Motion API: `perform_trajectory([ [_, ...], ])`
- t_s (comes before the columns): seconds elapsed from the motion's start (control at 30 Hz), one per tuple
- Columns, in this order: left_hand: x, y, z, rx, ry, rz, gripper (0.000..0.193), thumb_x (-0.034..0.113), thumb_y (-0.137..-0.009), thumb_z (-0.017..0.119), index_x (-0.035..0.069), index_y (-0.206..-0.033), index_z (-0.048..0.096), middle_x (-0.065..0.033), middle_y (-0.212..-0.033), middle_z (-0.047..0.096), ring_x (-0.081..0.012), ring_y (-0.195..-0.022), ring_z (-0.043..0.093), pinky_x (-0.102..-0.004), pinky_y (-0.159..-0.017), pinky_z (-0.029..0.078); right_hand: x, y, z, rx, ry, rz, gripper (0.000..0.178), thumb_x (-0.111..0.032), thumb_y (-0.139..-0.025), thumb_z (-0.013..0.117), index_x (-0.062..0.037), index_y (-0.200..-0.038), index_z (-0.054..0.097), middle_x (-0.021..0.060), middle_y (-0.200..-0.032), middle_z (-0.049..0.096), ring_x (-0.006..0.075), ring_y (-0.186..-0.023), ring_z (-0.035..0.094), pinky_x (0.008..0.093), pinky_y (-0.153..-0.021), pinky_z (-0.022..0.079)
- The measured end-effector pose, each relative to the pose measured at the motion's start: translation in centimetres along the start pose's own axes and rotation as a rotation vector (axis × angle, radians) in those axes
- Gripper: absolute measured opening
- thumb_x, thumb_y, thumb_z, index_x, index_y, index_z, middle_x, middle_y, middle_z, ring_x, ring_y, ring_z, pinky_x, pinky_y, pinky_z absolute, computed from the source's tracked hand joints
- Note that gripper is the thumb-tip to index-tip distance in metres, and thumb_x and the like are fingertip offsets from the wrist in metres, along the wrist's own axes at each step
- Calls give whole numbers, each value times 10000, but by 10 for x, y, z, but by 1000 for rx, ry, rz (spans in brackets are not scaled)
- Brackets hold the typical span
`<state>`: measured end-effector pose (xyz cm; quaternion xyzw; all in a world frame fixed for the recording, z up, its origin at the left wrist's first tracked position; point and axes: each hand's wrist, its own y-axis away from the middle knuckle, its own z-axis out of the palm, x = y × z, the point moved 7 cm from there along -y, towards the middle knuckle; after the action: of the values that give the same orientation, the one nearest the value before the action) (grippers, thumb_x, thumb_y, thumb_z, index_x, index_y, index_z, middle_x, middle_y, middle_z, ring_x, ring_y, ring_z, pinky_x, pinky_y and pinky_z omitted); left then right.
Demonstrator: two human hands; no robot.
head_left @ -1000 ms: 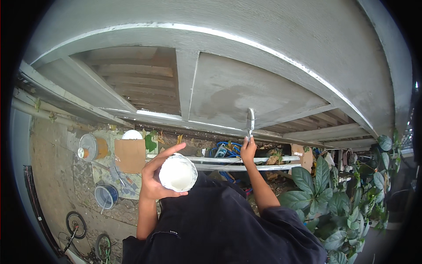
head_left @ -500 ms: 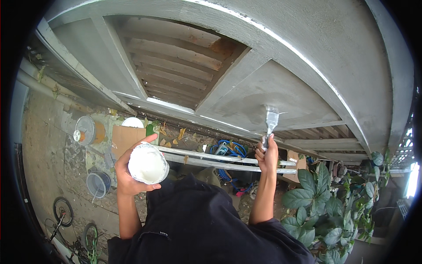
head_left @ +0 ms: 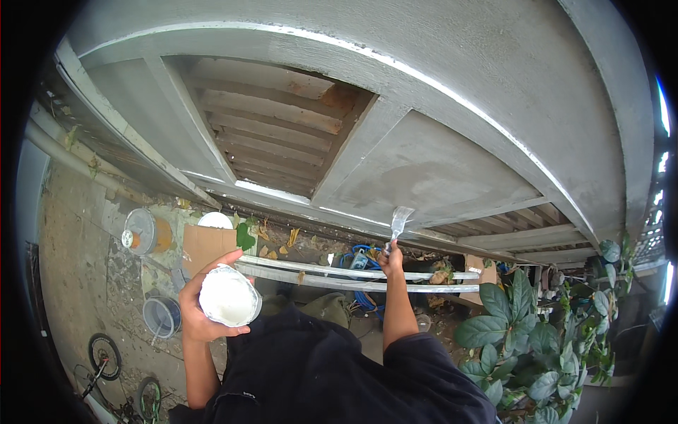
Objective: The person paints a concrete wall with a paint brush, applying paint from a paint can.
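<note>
My left hand (head_left: pixel 200 305) is wrapped round a small tub of white paint (head_left: pixel 229 297), its open top facing up. In my right hand (head_left: pixel 390 260) is a paintbrush (head_left: pixel 400 220), gripped by the handle with its pale, paint-coated bristles pointing up. The bristles are at the lower part of a grey wall panel (head_left: pixel 438 159); whether they touch it I cannot tell. A darker, wet-looking patch (head_left: pixel 424 185) shows on that panel above the brush. To its left is a framed opening with slats (head_left: pixel 275 120).
Two long pale rails (head_left: pixel 353 277) run across in front of me. At left stand a lidded bucket (head_left: pixel 145 232), a clear bucket (head_left: pixel 162 316), a cardboard piece (head_left: pixel 208 247) and bicycles (head_left: pixel 104 357). Leafy plants (head_left: pixel 522 332) fill the lower right. Blue hose (head_left: pixel 364 300) lies below the wall.
The brush in my right hand has moved down and left, from the panel's middle to near its lower edge. My left hand and tub have shifted slightly left and down as the view tilted.
</note>
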<state>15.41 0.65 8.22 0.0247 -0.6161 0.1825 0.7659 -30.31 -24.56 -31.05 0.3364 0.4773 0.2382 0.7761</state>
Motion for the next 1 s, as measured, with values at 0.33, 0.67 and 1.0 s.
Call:
perform_trajectory([
  [0.33,-12,-16,35,-35,21,13,1032,224,-489,1047,10,-1376,566,-382,-1439,502,-338,-1087,723,-459,-916,598,-120,115,77,-61,57,-22,447,-433,-1109,420,-103,-808,434,-38,-575,307,73,-393,203,249,-342,143],
  [0.67,-11,-38,56,-177,-26,-2,960,169,-517,1032,6,-1353,589,-368,-1445,518,-425,-1244,634,-517,-1039,505,-181,217,139,-553,46,-682,328,-422,-1072,529,-95,-1088,539,-13,-674,442,86,-479,306,259,-430,233],
  [1.0,17,-2,28,-50,34,8,921,31,-560,980,-9,-1393,587,-311,-1500,502,-375,-1418,489,-485,-1148,395,72,-30,86,-29,36,91,521,-602,-1049,458,-178,-751,408,-29,-540,290,119,-385,239,301,-382,155],
])
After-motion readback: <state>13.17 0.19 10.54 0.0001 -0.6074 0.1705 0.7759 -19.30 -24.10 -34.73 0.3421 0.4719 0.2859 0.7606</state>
